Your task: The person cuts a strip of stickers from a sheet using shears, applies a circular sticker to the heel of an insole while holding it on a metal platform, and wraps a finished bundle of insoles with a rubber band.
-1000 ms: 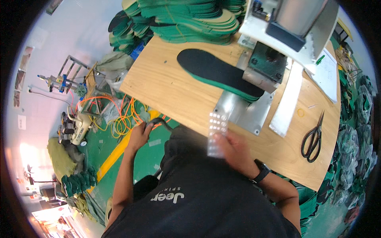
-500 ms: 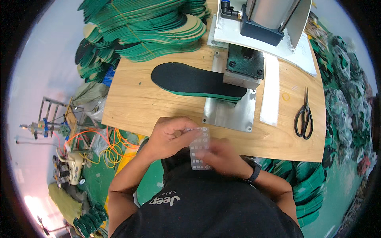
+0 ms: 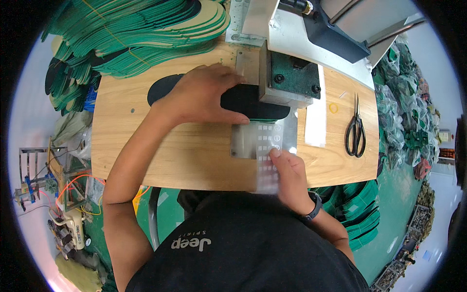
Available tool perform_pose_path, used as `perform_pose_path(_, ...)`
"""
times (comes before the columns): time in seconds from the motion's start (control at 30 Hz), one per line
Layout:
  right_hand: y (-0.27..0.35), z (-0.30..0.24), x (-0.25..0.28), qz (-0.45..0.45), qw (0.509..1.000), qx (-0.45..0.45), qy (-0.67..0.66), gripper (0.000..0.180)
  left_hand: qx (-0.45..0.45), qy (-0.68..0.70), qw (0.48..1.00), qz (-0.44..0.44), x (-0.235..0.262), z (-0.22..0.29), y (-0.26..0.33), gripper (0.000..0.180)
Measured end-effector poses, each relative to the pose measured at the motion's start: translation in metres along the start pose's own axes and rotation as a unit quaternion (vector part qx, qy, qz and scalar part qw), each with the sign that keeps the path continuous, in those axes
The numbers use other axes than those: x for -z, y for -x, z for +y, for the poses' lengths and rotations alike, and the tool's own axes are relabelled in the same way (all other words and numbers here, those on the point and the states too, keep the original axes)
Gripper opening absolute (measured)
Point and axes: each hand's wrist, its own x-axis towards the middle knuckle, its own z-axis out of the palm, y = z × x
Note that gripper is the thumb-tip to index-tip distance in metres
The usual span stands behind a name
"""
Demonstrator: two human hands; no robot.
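Observation:
A black insole [image 3: 163,87] with green layers along its edge lies on the wooden table, its right end under the block of a press [image 3: 292,80]. My left hand [image 3: 204,95] is over the insole's middle, thumb and fingers spread toward its near and far edges; whether it presses on it I cannot tell. My right hand [image 3: 292,177] pinches a clear strip of transfer labels [image 3: 265,138] with rows of white print between thumb and fingers. The strip's far end reaches the insole's near edge, over the metal base plate [image 3: 241,146].
Tall stacks of green insoles [image 3: 141,34] stand at the far left. Black-handled scissors [image 3: 356,136] and a white strip [image 3: 316,124] lie right of the press. More green pieces [image 3: 357,209] are below the table's right edge. Bagged goods [image 3: 396,107] line the floor farther right.
My left hand has let go of the label strip and moved away from me, over the insole. My right hand has carried the strip forward and right, beside the insole. The view has shifted.

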Motion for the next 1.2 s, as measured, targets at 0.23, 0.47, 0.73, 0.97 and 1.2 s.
perform_pose_path(0.23, -0.034, -0.022, -0.011, 0.067, 0.991, 0.008, -0.116, 0.021, 0.004, -0.029, 0.999, -0.018, -0.003, -0.002, 0.001, 0.080)
perform_pose_path(0.47, -0.044, -0.025, -0.012, 0.073, 0.986, 0.015, -0.148, 0.023, 0.004, -0.019, 1.000, 0.007, -0.008, -0.004, 0.001, 0.076)
perform_pose_path(0.73, -0.043, -0.020, -0.010, 0.059, 0.989, 0.026, -0.136, 0.025, 0.001, -0.029, 0.999, 0.032, -0.012, -0.003, 0.003, 0.072)
perform_pose_path(0.97, -0.046, -0.012, -0.006, 0.046, 0.990, 0.051, -0.122, 0.024, -0.005, -0.029, 0.998, 0.047, -0.018, -0.006, 0.004, 0.071)
perform_pose_path(1.2, -0.050, -0.011, -0.003, 0.035, 0.986, 0.030, -0.159, 0.017, -0.010, -0.028, 0.999, 0.045, -0.012, -0.001, 0.004, 0.070)
